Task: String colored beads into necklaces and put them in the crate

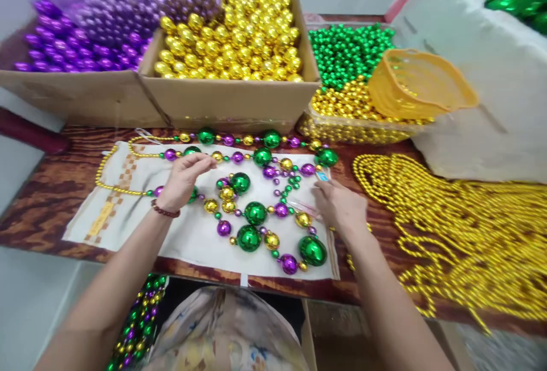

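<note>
Bead strand [255, 212] sits pinched in your left hand [183, 180]; right hand [339, 206] grip unclear. Ease slack gently from loops between them.

Bare cloth [123, 217] left of bead strand [255, 212]

— What is by the left hand [184, 180]?
— A bracelet [164, 210] of small, round, dark red-brown beads goes round the wrist.
— And the right hand [339, 206]?
— Its wrist is bare. Both arms are bare too.
— Any clothes?
— Near the bottom edge there is pale cloth [226, 331] with soft yellow, blue and grey blotches.
</note>
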`<state>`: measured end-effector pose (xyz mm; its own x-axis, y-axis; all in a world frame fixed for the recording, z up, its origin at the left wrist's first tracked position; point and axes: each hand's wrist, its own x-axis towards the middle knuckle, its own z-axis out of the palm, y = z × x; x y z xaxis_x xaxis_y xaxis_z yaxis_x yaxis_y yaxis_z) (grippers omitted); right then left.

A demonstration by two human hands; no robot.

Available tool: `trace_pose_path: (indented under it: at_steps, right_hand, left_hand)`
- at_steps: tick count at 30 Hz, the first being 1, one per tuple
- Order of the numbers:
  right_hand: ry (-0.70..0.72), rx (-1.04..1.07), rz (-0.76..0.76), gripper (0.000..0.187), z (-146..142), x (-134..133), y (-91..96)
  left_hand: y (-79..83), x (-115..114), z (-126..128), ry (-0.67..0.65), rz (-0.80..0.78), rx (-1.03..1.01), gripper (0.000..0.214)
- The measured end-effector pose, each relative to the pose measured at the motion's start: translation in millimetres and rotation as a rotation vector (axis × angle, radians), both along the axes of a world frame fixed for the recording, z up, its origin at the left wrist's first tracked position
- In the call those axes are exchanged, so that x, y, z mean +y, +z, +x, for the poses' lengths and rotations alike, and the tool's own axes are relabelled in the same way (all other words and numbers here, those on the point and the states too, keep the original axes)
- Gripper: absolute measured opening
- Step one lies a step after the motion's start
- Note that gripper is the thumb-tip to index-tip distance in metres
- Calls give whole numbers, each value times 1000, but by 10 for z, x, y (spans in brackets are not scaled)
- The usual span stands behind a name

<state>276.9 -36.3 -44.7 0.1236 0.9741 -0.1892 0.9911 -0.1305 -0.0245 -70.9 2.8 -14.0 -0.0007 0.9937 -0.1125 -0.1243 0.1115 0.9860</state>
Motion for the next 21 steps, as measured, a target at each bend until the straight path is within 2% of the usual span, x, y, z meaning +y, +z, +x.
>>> trace_pose_path:
  at_steps: [2,4,7,9,11,13,16,19,21]
  right_hand:
    - [13,186,134,30,-71,10,79]
    - [72,528,181,32,-300,65,197]
    - [181,1014,59,44,-905,211,379]
    - [194,1197,11,47,-1334,325,451]
    - [176,1332,28,43,-1664,428,470]
    - [164,1424,71,33,-1864,522,444]
    - [161,1453,107,25,-2009,638,377]
    - [181,1373,140,22,-2130,640,365]
    - [222,1242,187,19,-2203,581,382]
  left_hand:
    - [-19,25,-30,-40,38,54,24]
    - [-14,48,-34,-84,89,97,27]
    - [16,25,16,-149,175,181,28]
    - [31,-30,52,-159,252,260,25]
    - [23,-86,56,-141,330,323,22]
    - [-12,-110,18,-115,360,342,22]
    - [-84,-78,-91,-95,300,264,24]
    - [-131,-65,-191,-109,164,58,27]
    - [-149,-106,-233,-107,85,-9,28]
